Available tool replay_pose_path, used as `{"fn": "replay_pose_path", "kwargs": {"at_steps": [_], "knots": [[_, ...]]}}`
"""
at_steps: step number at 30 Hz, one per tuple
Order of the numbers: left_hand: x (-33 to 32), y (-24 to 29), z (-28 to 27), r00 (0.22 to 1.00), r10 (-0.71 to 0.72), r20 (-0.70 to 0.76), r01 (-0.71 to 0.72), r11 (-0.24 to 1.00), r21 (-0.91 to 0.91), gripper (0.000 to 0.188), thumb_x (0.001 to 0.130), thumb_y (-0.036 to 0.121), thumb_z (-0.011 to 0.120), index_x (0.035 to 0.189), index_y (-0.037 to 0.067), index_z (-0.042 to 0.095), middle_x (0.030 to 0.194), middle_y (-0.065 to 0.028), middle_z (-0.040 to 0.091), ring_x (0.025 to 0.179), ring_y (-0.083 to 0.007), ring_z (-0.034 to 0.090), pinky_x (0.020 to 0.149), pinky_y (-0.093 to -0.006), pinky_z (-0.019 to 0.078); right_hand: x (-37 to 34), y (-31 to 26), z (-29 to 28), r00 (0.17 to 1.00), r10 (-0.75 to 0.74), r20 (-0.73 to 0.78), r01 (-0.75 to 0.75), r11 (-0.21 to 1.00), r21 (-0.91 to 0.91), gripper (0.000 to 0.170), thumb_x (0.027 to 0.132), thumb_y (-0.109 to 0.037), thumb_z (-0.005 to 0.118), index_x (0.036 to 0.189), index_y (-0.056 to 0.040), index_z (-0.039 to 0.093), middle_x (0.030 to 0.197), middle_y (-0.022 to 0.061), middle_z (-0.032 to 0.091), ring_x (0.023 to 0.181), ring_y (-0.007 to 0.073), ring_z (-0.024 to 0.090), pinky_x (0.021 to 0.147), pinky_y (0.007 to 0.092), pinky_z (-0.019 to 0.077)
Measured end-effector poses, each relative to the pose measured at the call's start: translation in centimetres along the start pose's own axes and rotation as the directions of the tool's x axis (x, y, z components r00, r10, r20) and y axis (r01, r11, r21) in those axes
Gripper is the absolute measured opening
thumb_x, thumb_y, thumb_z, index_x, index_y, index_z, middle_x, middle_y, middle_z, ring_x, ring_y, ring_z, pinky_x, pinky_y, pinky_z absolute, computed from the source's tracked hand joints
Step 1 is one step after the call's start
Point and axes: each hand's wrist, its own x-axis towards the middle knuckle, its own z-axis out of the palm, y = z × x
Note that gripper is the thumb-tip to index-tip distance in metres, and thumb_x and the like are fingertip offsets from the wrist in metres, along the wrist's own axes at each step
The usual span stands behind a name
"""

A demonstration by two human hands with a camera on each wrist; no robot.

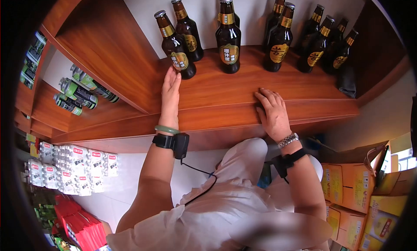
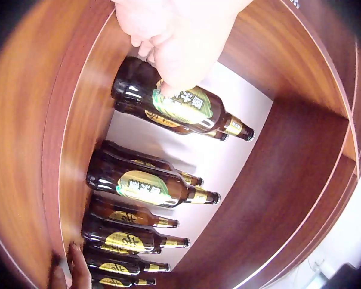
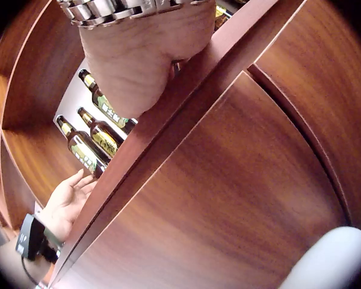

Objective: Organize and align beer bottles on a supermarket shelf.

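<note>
My left hand (image 1: 170, 92) is beside the front-left brown beer bottle (image 1: 179, 55), its fingers extended at the base and thumb near the label. Seen from the left wrist, that bottle (image 2: 186, 108) stands upright and the hand (image 2: 180, 36) overlaps its lower part. Behind it is another brown bottle (image 1: 187, 31). My right hand (image 1: 274, 112) rests loosely on the front edge of the wooden shelf (image 1: 208, 94), holding nothing. Closest to it stands a bottle with a gold label (image 1: 280, 44). A middle bottle (image 1: 229, 42) stands between the hands.
More bottles (image 1: 319, 47) stand to the right, near a dark cloth-like item (image 1: 346, 82). Silver-green cans (image 1: 78, 93) sit in the left compartment. White wrapped packs (image 1: 78, 166) and red bags (image 1: 80, 222) are on the floor at left; yellow cartons (image 1: 347, 188) are stacked at right.
</note>
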Motion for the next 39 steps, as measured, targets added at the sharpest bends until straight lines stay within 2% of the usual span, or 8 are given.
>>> {"fn": "replay_pose_path", "kwargs": {"at_steps": [6,15,21,24,28,32,36,39], "knots": [[-0.3,-0.8,-0.4,0.999,0.036,-0.014,-0.037,0.998,-0.050,0.062,0.102,0.010,0.061,0.155,-0.002,0.032,0.162,-0.0200,0.033,0.152,-0.0258,0.030,0.124,-0.0366,0.0222,0.0,-0.3,0.4,1.000,-0.005,-0.019,0.005,0.999,-0.044,0.046,0.091,-0.010,0.064,0.136,-0.0091,0.056,0.142,0.0135,0.055,0.133,0.0327,0.049,0.118,0.0480,0.0332],[-0.3,-2.3,-0.5,0.991,0.136,0.007,-0.136,0.987,0.081,0.068,0.094,-0.006,0.062,0.156,0.004,0.034,0.160,-0.0207,0.035,0.152,-0.0269,0.029,0.124,-0.0386,0.0208,-0.1,-0.5,0.5,1.000,0.004,-0.017,-0.005,0.997,-0.074,0.045,0.092,-0.009,0.062,0.136,-0.0089,0.056,0.143,0.0129,0.054,0.134,0.0319,0.049,0.118,0.0478,0.0325],[-0.2,-1.7,-0.6,0.993,0.107,0.050,-0.110,0.992,0.066,0.072,0.094,-0.007,0.059,0.158,0.003,0.027,0.162,-0.0207,0.032,0.153,-0.0276,0.026,0.125,-0.0405,0.0187,-0.4,-0.4,0.5,0.999,0.016,-0.032,-0.017,0.998,-0.058,0.044,0.092,-0.010,0.062,0.136,-0.0085,0.057,0.143,0.0129,0.055,0.135,0.0312,0.048,0.119,0.0469,0.0325],[1.1,-0.8,-1.2,0.998,-0.020,0.057,0.014,0.994,0.110,0.079,0.092,-0.003,0.066,0.159,0.004,0.025,0.162,-0.0200,0.031,0.151,-0.0280,0.029,0.123,-0.0399,0.0225,-0.6,-0.2,0.2,0.999,0.009,-0.041,-0.010,0.999,-0.040,0.044,0.091,-0.010,0.063,0.135,-0.0074,0.057,0.143,0.0136,0.055,0.136,0.0316,0.048,0.119,0.0467,0.0325],[2.8,2.5,-0.1,0.993,0.002,0.116,-0.022,0.985,0.170,0.082,0.087,-0.003,0.072,0.157,0.004,0.028,0.152,-0.0147,0.044,0.141,-0.0243,0.042,0.118,-0.0371,0.0324,-0.5,0.0,0.2,0.999,-0.008,-0.042,0.007,1.000,-0.029,0.045,0.091,-0.010,0.064,0.135,-0.0071,0.057,0.143,0.0141,0.055,0.135,0.0323,0.048,0.118,0.0468,0.0327],[6.0,-0.6,-0.3,0.994,0.021,0.105,-0.036,0.990,0.137,0.076,0.077,-0.005,0.080,0.141,0.004,0.040,0.128,-0.0065,0.057,0.118,-0.0178,0.056,0.103,-0.0332,0.0461,-0.4,0.1,0.1,1.000,-0.004,-0.024,0.004,1.000,-0.011,0.046,0.090,-0.010,0.064,0.135,-0.0071,0.057,0.143,0.0144,0.055,0.135,0.0330,0.048,0.118,0.0470,0.0327],[6.0,-1.4,0.4,1.000,0.029,0.009,-0.030,0.981,0.190,0.067,0.073,-0.004,0.083,0.132,0.004,0.051,0.120,-0.0054,0.061,0.112,-0.0163,0.059,0.099,-0.0320,0.0479,-0.5,0.2,0.0,1.000,-0.006,-0.029,0.006,1.000,0.000,0.046,0.089,-0.009,0.064,0.135,-0.0069,0.057,0.143,0.0147,0.054,0.136,0.0331,0.048,0.119,0.0472,0.0320],[5.9,-1.6,0.4,0.999,0.037,0.004,-0.037,0.976,0.216,0.063,0.076,-0.003,0.083,0.131,0.003,0.053,0.121,-0.0059,0.062,0.115,-0.0171,0.059,0.102,-0.0317,0.0463,-0.7,0.3,-0.1,1.000,-0.007,-0.016,0.007,1.000,0.016,0.049,0.089,-0.008,0.066,0.137,-0.0088,0.056,0.145,0.0138,0.053,0.136,0.0344,0.047,0.119,0.0479,0.0330]]}}
